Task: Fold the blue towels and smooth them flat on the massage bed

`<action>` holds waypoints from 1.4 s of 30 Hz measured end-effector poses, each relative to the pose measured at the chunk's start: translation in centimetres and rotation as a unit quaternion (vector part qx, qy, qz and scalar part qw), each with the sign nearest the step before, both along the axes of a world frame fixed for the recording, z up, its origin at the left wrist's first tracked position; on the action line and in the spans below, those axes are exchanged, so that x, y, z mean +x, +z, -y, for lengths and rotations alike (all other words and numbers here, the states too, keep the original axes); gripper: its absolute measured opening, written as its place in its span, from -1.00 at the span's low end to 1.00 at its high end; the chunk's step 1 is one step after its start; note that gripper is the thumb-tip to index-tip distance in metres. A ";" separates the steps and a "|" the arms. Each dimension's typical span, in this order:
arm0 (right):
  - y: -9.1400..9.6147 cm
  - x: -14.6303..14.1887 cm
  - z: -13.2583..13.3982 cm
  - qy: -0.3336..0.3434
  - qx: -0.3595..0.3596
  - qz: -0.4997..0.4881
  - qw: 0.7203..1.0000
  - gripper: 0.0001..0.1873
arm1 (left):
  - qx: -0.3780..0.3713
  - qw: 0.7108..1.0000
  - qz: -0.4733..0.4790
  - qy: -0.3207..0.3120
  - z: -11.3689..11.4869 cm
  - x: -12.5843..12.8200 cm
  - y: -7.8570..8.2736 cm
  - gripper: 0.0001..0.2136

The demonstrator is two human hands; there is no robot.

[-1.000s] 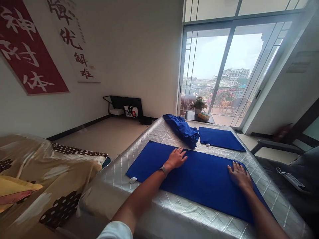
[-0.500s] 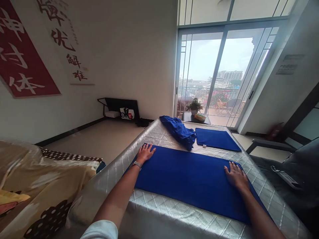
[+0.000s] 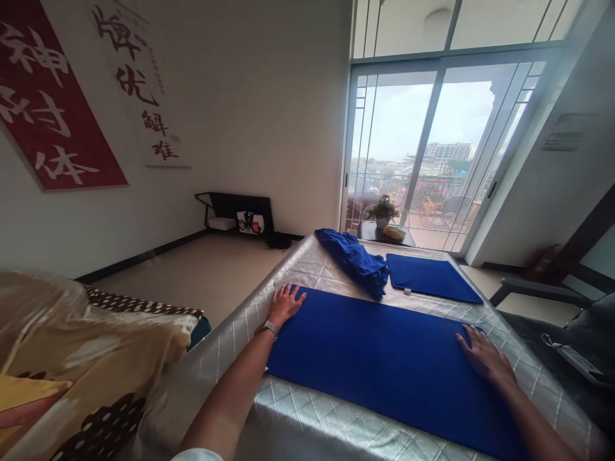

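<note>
A large blue cloth (image 3: 379, 352), smooth and rectangular, lies flat on a silver quilted table cover (image 3: 327, 410). My left hand (image 3: 286, 305) rests on its far left corner, fingers stretched out, with a watch on the wrist. On the right end of the cloth lies my right hand (image 3: 484, 352), palm down with its fingers extended. Beyond the cloth is a crumpled blue cloth (image 3: 353, 259). To the right of that sits a smaller flat blue cloth piece (image 3: 430, 276) with a white tag on its near edge.
A sofa under a tan cover (image 3: 86, 346) stands to the left. At the right is a dark armchair (image 3: 542, 326) with a pale device on it. A small table (image 3: 387, 234) with a potted plant (image 3: 383, 208) stands by the glass sliding doors (image 3: 423, 153).
The view has shifted slightly, so the scene appears lower and further right. My right hand has moved a little outward along the cloth's right end. Both hands remain flat on the cloth.
</note>
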State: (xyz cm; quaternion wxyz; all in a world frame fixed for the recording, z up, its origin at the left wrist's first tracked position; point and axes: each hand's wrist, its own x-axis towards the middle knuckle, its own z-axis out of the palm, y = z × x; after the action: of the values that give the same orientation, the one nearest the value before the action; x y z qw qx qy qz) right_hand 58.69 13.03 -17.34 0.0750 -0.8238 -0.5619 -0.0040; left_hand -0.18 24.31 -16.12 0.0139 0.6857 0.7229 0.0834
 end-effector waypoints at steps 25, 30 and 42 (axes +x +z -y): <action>2.4 -25.4 2.0 0.228 -0.053 0.055 0.971 -0.33 | 0.037 0.936 0.047 -0.347 8.9 19.3 -0.4 -0.36; 1.6 -21.1 3.4 0.176 -0.072 0.056 0.980 -0.26 | 0.001 0.956 0.048 -0.291 9.4 13.8 -0.1 -0.29; -2.1 0.8 8.6 -0.006 -0.065 0.083 0.994 -0.20 | -0.015 0.994 -0.002 -0.107 10.6 -4.7 -0.4 -0.32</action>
State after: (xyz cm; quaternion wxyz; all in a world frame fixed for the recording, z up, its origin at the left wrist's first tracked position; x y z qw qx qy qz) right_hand 59.45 4.43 -19.46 -0.0253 -0.8270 -0.5605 -0.0360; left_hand -4.92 13.69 -16.55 0.0311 0.7593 0.6464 0.0691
